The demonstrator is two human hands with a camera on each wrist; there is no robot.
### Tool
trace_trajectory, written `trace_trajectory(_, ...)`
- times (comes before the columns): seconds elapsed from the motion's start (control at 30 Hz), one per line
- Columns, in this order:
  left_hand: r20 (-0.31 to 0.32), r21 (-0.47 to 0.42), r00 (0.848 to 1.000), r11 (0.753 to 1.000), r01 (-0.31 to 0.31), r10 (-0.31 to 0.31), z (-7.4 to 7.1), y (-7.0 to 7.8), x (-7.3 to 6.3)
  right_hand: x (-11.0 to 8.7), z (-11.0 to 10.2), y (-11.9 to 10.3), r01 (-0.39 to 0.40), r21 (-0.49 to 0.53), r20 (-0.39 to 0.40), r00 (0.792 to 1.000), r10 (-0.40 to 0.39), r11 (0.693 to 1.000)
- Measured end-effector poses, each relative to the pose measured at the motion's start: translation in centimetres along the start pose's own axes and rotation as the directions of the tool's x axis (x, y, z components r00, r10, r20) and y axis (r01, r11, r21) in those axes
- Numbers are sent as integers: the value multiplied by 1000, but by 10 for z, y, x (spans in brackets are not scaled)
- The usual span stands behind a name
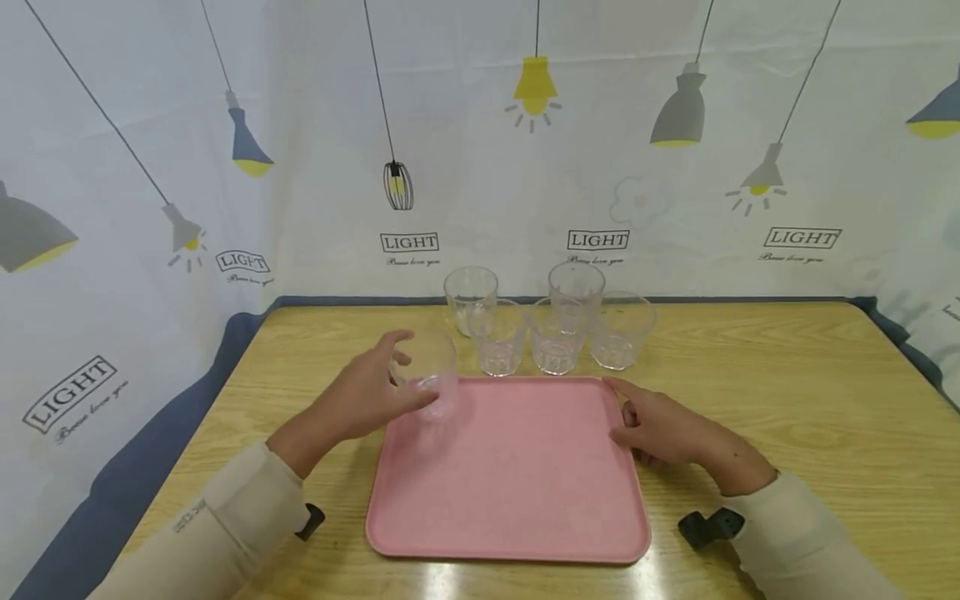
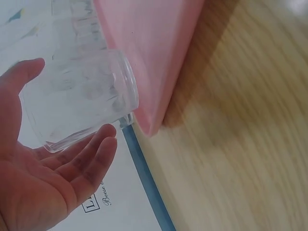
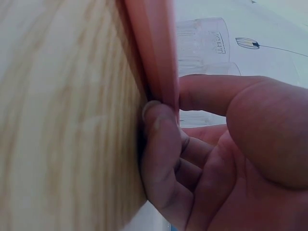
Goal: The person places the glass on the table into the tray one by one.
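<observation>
My left hand point(image 1: 372, 390) holds a clear glass point(image 1: 433, 360) at the far left corner of a pink rectangular tray point(image 1: 517, 475). In the left wrist view the thumb is on one side of the glass point(image 2: 79, 96) and the fingers curl along the other. The glass's base lies close to the tray's corner there. At the tray's right edge, towards its far corner, my right hand point(image 1: 667, 425) pinches the rim. The right wrist view shows the thumb on top of the tray point(image 3: 156, 53) and a fingertip point(image 3: 159, 120) tucked beneath its edge.
Several more clear glasses point(image 1: 555, 346) stand upright in a cluster just beyond the tray's far edge. The wooden table point(image 1: 787, 400) ends at the back against a white cloth point(image 1: 480, 167) printed with lamps. A dark blue border point(image 1: 217, 358) runs along the table's edge.
</observation>
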State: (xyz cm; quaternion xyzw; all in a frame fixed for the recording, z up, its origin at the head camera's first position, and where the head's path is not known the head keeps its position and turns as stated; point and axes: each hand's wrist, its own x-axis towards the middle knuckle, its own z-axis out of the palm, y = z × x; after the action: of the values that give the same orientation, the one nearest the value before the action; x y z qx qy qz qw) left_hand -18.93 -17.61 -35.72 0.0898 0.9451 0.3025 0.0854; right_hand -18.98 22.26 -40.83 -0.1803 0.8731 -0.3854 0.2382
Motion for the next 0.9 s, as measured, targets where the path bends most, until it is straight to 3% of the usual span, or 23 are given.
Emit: trace_trajectory(0.9,27,22,999,999,-42,42,7,-4,-2,0,-1,2,-1,11,2,1000,1,1000)
